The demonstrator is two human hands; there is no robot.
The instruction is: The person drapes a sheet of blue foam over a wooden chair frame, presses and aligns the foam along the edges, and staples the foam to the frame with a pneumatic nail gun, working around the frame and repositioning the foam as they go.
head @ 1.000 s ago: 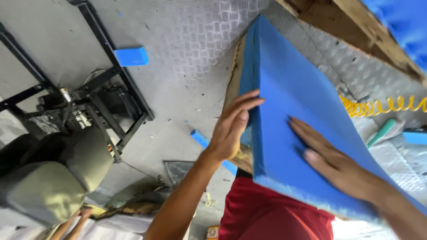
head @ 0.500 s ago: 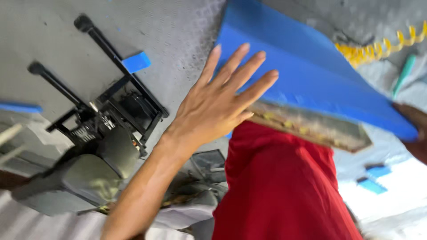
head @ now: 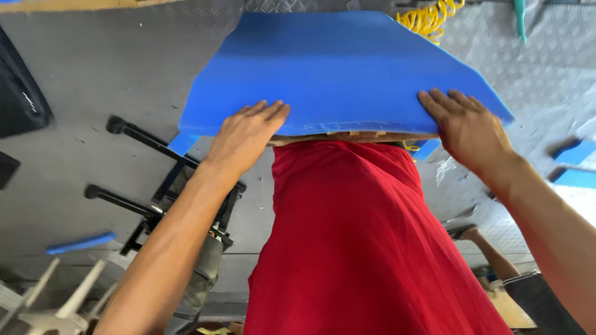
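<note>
A large blue foam-covered panel (head: 338, 68) on a wooden base lies flat in front of me, its near edge against my red shirt (head: 354, 248). My left hand (head: 248, 133) rests palm down on the panel's near left corner, fingers spread. Near the right corner, my right hand (head: 465, 127) presses flat on the blue surface. Neither hand curls around anything. A strip of the wooden underside (head: 354, 134) shows just below the blue edge between my hands.
A black metal chair frame (head: 155, 186) lies on the grey chequer-plate floor (head: 93, 93) at left. Blue foam offcuts (head: 81, 243) are scattered left and right (head: 574, 152). A yellow coiled hose (head: 428, 15) sits beyond the panel. Another person's foot (head: 472, 234) shows at lower right.
The view swung so the panel now lies level and square before me. My left hand came down from the air onto its near left corner. My right hand now lies flat on the right corner.
</note>
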